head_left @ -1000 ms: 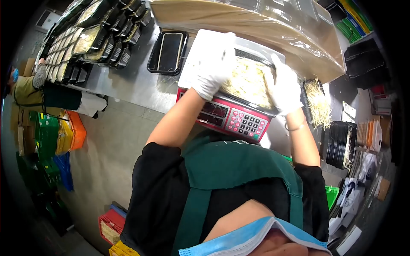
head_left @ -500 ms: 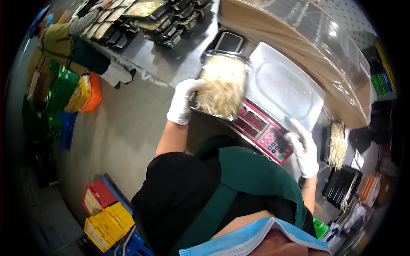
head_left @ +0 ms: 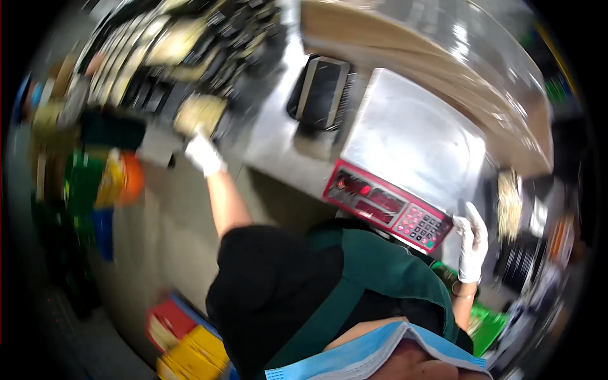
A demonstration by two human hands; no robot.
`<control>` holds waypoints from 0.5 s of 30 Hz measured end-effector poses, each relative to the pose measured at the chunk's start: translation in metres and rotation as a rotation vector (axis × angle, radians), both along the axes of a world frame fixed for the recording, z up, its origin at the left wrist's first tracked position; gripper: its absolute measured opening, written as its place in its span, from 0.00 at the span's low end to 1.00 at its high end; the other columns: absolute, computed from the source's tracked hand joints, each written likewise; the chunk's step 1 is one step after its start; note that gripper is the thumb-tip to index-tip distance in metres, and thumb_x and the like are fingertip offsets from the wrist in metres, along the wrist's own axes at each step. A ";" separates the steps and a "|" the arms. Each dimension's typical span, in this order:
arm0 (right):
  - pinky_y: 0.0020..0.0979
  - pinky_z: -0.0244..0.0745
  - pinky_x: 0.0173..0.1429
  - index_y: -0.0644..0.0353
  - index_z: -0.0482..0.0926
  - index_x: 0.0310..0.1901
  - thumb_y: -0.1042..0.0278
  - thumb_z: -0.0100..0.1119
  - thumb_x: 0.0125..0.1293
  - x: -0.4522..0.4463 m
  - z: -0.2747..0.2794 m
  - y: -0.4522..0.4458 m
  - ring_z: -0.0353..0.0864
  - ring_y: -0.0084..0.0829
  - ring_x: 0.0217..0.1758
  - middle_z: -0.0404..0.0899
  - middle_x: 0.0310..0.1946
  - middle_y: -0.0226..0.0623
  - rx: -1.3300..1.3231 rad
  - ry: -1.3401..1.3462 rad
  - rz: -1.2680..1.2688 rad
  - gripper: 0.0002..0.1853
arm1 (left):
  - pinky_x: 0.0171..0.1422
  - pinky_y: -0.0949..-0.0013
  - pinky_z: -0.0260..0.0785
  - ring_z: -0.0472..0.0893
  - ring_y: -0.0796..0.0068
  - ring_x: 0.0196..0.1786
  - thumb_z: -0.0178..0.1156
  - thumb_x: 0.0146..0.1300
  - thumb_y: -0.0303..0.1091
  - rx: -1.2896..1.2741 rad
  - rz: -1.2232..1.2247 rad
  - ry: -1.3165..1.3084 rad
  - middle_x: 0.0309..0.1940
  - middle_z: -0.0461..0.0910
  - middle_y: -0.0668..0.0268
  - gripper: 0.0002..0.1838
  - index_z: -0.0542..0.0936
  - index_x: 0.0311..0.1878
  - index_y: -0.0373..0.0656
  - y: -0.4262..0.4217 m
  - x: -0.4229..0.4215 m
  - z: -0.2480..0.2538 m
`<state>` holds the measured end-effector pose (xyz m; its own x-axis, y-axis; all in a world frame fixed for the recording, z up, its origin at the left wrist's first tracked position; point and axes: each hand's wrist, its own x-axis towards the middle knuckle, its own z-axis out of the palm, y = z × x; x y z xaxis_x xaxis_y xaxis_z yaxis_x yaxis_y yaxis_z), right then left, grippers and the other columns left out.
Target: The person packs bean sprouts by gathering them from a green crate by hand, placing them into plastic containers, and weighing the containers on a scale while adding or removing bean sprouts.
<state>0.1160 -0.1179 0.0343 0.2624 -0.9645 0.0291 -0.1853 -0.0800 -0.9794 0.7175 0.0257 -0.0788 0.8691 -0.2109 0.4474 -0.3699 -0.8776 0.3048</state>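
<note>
My left hand (head_left: pixel 205 155), in a white glove, is stretched out to the left and grips the near edge of a black plastic tray of pale, stringy sprouts (head_left: pixel 201 114). Motion blurs both the fingers and the tray. My right hand (head_left: pixel 471 247), gloved too, hovers by the right end of the scale's red keypad panel (head_left: pixel 386 209), fingers apart and holding nothing. Above that panel is the scale's bare metal pan (head_left: pixel 415 145). Left of the pan lies a black tray with a pale rim (head_left: pixel 323 92).
Stacked filled trays (head_left: pixel 180 41) crowd the far left of the metal table (head_left: pixel 272 155). A cardboard box wrapped in clear plastic (head_left: pixel 430 50) borders the scale's far side. Loose strands (head_left: pixel 508 206) lie at right. Yellow crates (head_left: pixel 193 354) stand on the floor. A co-worker is at far left.
My left hand has carried the filled tray from beside the scale leftward toward the stacked trays. The right hand stays near the keypad. The view has shifted and blurred.
</note>
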 end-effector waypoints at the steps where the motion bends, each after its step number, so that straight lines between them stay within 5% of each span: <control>1: 0.25 0.75 0.49 0.67 0.69 0.63 0.72 0.53 0.70 -0.009 0.000 0.006 0.79 0.23 0.41 0.81 0.43 0.35 0.094 0.100 -0.022 0.21 | 0.23 0.63 0.64 0.69 0.71 0.17 0.49 0.72 0.38 0.265 0.073 -0.242 0.19 0.80 0.56 0.19 0.82 0.30 0.38 -0.011 -0.043 0.029; 2: 0.23 0.73 0.47 0.65 0.69 0.63 0.69 0.52 0.71 -0.012 -0.003 0.012 0.80 0.24 0.48 0.78 0.54 0.40 0.205 0.128 -0.048 0.21 | 0.26 0.63 0.68 0.75 0.70 0.20 0.51 0.70 0.39 -0.441 -0.097 -0.140 0.19 0.80 0.56 0.19 0.82 0.29 0.37 -0.021 -0.075 0.039; 3: 0.22 0.74 0.49 0.64 0.72 0.62 0.69 0.53 0.71 -0.012 -0.003 0.019 0.80 0.23 0.48 0.81 0.50 0.39 0.216 0.174 -0.057 0.20 | 0.37 0.64 0.73 0.80 0.66 0.31 0.56 0.68 0.38 -0.722 -0.172 -0.008 0.28 0.82 0.54 0.16 0.81 0.31 0.34 -0.030 -0.099 0.037; 4: 0.27 0.75 0.53 0.63 0.74 0.60 0.70 0.54 0.70 -0.007 0.011 0.022 0.80 0.25 0.48 0.83 0.46 0.39 0.292 0.282 -0.062 0.18 | 0.49 0.63 0.72 0.79 0.62 0.44 0.60 0.64 0.33 -0.912 -0.151 -0.217 0.42 0.81 0.50 0.13 0.78 0.39 0.29 -0.055 -0.121 0.014; 5: 0.32 0.74 0.57 0.62 0.76 0.58 0.71 0.55 0.69 -0.006 0.022 0.028 0.81 0.30 0.49 0.82 0.48 0.39 -0.036 0.474 -0.002 0.17 | 0.53 0.63 0.72 0.78 0.60 0.48 0.61 0.63 0.31 -0.897 -0.358 -0.171 0.46 0.79 0.48 0.13 0.76 0.42 0.28 -0.069 -0.134 0.015; 6: 0.35 0.74 0.59 0.62 0.77 0.56 0.72 0.54 0.68 -0.009 0.019 0.035 0.81 0.34 0.51 0.82 0.49 0.40 0.108 0.291 -0.041 0.16 | 0.57 0.63 0.71 0.78 0.59 0.52 0.63 0.62 0.29 -0.890 -0.565 -0.130 0.51 0.78 0.46 0.15 0.74 0.45 0.27 -0.092 -0.148 0.025; 7: 0.35 0.74 0.60 0.62 0.78 0.55 0.73 0.53 0.68 -0.023 0.006 0.036 0.81 0.35 0.51 0.82 0.48 0.41 -0.480 0.471 0.010 0.15 | 0.59 0.62 0.70 0.78 0.59 0.53 0.62 0.62 0.28 -0.966 -0.745 -0.128 0.51 0.78 0.46 0.15 0.73 0.47 0.27 -0.124 -0.181 0.046; 8: 0.37 0.74 0.53 0.58 0.77 0.57 0.64 0.54 0.69 -0.027 0.003 0.046 0.80 0.38 0.45 0.81 0.42 0.42 -0.153 0.190 -0.006 0.17 | 0.60 0.61 0.70 0.78 0.59 0.54 0.61 0.61 0.27 -1.056 -0.916 -0.125 0.52 0.78 0.46 0.15 0.73 0.48 0.27 -0.150 -0.221 0.073; 10: 0.36 0.75 0.51 0.59 0.77 0.55 0.63 0.55 0.68 -0.046 -0.004 0.061 0.80 0.39 0.41 0.81 0.39 0.42 -0.621 0.413 -0.127 0.17 | 0.62 0.62 0.69 0.78 0.59 0.54 0.58 0.62 0.26 -1.019 -1.252 0.227 0.53 0.77 0.46 0.14 0.74 0.49 0.27 -0.173 -0.303 0.120; 12: 0.37 0.76 0.46 0.56 0.78 0.53 0.64 0.56 0.65 -0.058 0.004 0.089 0.81 0.40 0.39 0.82 0.35 0.39 -0.411 0.404 -0.154 0.15 | 0.58 0.65 0.69 0.78 0.63 0.51 0.55 0.62 0.24 -0.745 -1.543 0.628 0.49 0.78 0.52 0.15 0.74 0.52 0.29 -0.171 -0.364 0.143; 15: 0.38 0.77 0.37 0.47 0.79 0.50 0.70 0.57 0.58 -0.094 -0.002 0.148 0.81 0.39 0.34 0.82 0.30 0.32 -0.420 0.556 -0.383 0.16 | 0.54 0.72 0.66 0.76 0.71 0.49 0.56 0.63 0.24 -0.450 -1.864 0.790 0.51 0.78 0.56 0.16 0.72 0.55 0.34 -0.140 -0.454 0.137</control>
